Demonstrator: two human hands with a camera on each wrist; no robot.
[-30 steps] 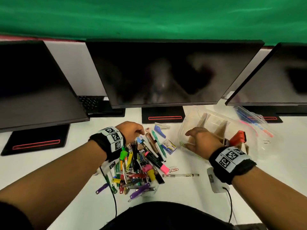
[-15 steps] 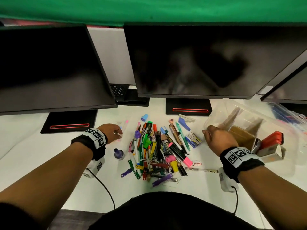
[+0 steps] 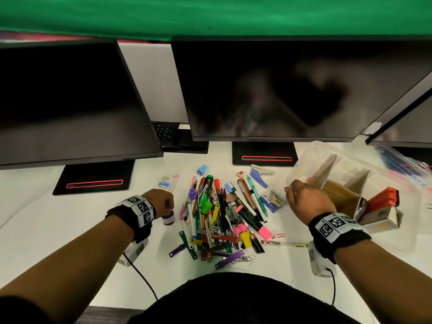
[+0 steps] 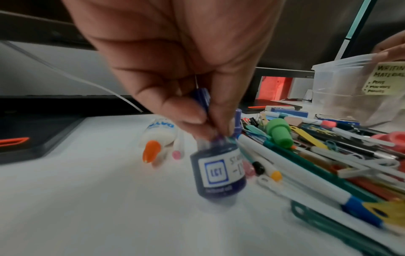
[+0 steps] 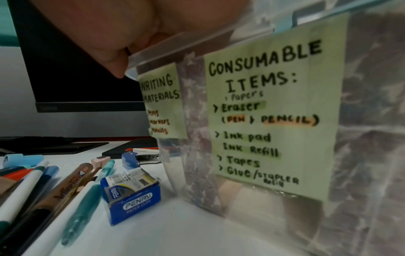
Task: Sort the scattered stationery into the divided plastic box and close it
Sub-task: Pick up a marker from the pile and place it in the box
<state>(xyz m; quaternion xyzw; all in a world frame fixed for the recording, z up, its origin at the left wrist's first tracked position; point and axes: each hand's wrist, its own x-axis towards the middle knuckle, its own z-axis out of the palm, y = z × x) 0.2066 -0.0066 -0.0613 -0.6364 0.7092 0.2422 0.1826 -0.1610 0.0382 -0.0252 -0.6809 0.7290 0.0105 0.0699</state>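
A heap of pens, markers and clips (image 3: 219, 213) lies on the white desk in front of me. To its left my left hand (image 3: 168, 205) pinches the cap of a small dark blue ink bottle (image 3: 168, 220); the left wrist view shows the bottle (image 4: 219, 171) tilted just above the desk under my left hand (image 4: 210, 126). At the right stands the clear plastic box (image 3: 301, 169) with cardboard dividers (image 3: 327, 169) and its lid off. My right hand (image 3: 304, 197) holds its near left rim. Yellow notes on the box wall (image 5: 372, 121) read "Writing materials" and "Consumable items".
A glue tube (image 3: 164, 182) lies behind my left hand. A blue paper clip box (image 3: 272, 200) and a blue staple remover (image 3: 258, 177) sit between heap and box. A red stapler (image 3: 383, 199) is at the box's right end. Monitors (image 3: 268, 90) and their stands line the back.
My left hand went from the heap leftwards to the ink bottle and took hold of its cap. My right hand stayed on the box rim. The head view turned left.
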